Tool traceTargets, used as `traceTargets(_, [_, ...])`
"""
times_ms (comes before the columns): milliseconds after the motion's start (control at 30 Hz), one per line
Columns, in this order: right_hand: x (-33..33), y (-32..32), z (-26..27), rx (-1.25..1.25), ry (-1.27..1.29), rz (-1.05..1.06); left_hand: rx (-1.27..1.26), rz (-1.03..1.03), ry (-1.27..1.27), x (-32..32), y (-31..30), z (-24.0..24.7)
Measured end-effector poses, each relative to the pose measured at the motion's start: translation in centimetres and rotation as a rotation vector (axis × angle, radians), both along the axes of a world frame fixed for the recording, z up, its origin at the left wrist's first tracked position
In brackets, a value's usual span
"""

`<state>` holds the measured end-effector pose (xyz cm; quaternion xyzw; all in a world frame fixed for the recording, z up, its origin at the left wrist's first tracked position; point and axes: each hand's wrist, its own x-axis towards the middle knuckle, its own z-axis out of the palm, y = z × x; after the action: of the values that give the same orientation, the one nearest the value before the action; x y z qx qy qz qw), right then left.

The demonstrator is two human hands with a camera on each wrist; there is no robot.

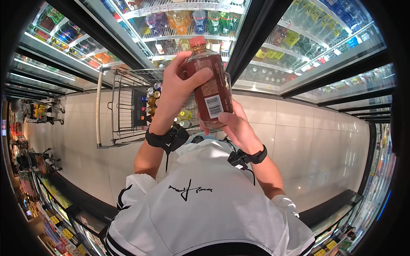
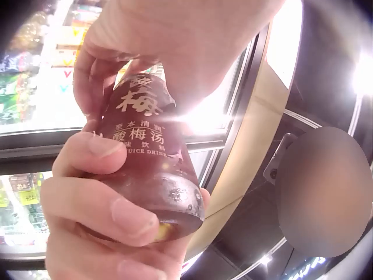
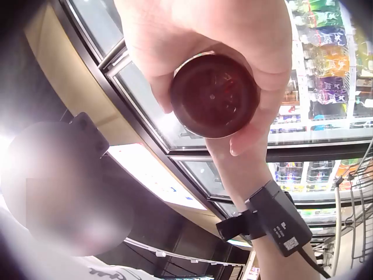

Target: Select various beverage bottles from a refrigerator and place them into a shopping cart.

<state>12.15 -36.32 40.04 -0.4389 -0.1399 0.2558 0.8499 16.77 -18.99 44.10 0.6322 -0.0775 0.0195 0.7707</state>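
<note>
A dark red plastic bottle [image 1: 212, 85] with a red cap is held up in front of the chest, tilted, its back label and barcode facing the head camera. My left hand [image 1: 181, 83] grips the upper part, thumb across the label. Around the lower end curls my right hand [image 1: 237, 128], its thumb beside the barcode. Pale lettering covers the front of the bottle [image 2: 140, 128] in the left wrist view, with right-hand fingers [image 2: 99, 192] wrapped round it. In the right wrist view the round base of the bottle [image 3: 213, 96] faces the camera.
A wire shopping cart [image 1: 121, 109] holding several drinks stands left of the bottle. Glass-door coolers with shelves of bottles [image 1: 198, 21] line the front. More carts [image 1: 40, 112] stand at the far left on the tiled floor [image 1: 273, 136].
</note>
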Motion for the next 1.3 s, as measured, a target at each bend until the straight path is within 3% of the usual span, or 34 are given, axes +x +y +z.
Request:
traceTargets(367, [-0.7, 0.8, 0.8, -0.062, -0.016, -0.182, -0.101, 0.014, 0.057, 0.2, 0.6, -0.7])
traceTargets(600, [-0.6, 0.6, -0.5, -0.001, 0.020, -0.060, -0.005, 0.024, 0.006, 0.0, 0.6, -0.4])
traceTargets(667, [-0.9, 0.7, -0.4, 0.157, 0.160, -0.056, -0.008, 0.028, -0.006, 0.0, 0.9, -0.4])
traceTargets(700, [-0.6, 0.7, -1.1, 0.157, 0.159, -0.059, -0.182, -0.077, 0.017, 0.0, 1.1, -0.4])
traceTargets(767, [0.4, 0.6, -2.8, 0.606, 0.237, 0.331, -0.417, -0.224, 0.019, 0.0, 1.2, -0.9])
traceTargets(800, [0.7, 0.7, -2.8, 0.606, 0.235, 0.327, -0.417, -0.228, 0.019, 0.3, 1.3, -1.4])
traceTargets(900, [0.7, 0.8, -1.5, 0.497, 0.096, 0.316, -0.500, -0.343, -0.012, 1.1, 1.5, -1.8])
traceTargets(967, [0.1, 0.5, -0.3, -0.017, 0.003, -0.024, -0.274, -0.213, -0.047, 1.5, 1.7, -1.0])
traceTargets(1000, [-0.2, 1.0, 0.0, -0.018, 0.005, -0.028, -0.275, -0.216, -0.045, 1.7, 2.0, -1.3])
traceTargets(1067, [-0.9, 2.3, 0.2, -0.481, -0.275, -0.580, -0.101, -0.264, 0.023, 2.1, 2.6, -1.8])
traceTargets(1100, [-1.0, 2.4, 0.2, -0.567, -0.287, -0.590, -0.277, -0.222, 0.056, 1.3, 1.2, -2.0])
traceTargets(1233, [-1.1, 3.0, -0.2, -0.600, -0.318, -0.571, -0.251, -0.217, 0.061, 0.7, 0.1, -0.7])
traceTargets(1300, [-0.3, 2.6, -0.3, -0.145, -0.085, -0.382, -0.367, -0.316, 0.067, 1.3, 0.5, -1.6])
